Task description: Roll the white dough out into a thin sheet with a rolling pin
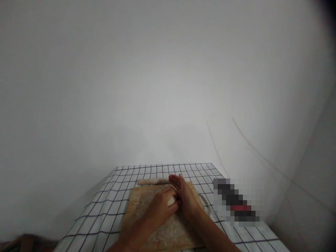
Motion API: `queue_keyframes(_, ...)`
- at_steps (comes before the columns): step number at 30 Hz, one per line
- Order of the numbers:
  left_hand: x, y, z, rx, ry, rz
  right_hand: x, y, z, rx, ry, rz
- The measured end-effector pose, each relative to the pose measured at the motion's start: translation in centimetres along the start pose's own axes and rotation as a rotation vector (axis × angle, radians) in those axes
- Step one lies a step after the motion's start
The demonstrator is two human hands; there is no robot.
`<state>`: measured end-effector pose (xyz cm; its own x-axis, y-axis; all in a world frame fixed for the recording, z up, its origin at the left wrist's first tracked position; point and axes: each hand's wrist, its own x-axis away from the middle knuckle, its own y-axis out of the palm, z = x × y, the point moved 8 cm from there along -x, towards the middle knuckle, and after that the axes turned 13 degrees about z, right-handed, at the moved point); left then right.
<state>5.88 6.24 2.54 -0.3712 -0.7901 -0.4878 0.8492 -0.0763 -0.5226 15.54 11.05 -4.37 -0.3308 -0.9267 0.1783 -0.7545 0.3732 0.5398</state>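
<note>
A pale lump of dough [171, 201] shows between my two hands, above the wooden board [139, 199]. Curled around its left side, my left hand [162, 203] has it between thumb and fingers. My right hand [185, 194] is set against the dough from the right, fingers stretched forward and the palm turned inward. Part of the dough is hidden by my fingers. White flour is dusted over the board. Just past the board's far edge lies a floury rolling pin [151, 182], its right end covered by my right hand.
A white tablecloth with dark grid lines [105, 206] covers the table. Right of the board is a curved, clear-looking rim or handle [205, 203]. A pixelated dark object with a red patch [237, 203] lies farther right. A pale wall [162, 87] rises behind the table.
</note>
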Motion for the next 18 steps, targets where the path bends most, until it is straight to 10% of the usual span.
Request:
queue_keyframes(8,2.3,-3.6,-4.6,-0.065,-0.201,-0.124,1.5,0.0,-0.6,0.007,-0.110,0.066)
queue_keyframes(18,3.5,-4.0,-3.4,-0.117,-0.220,-0.068,3.7,0.4,0.0,0.107,-0.199,0.130)
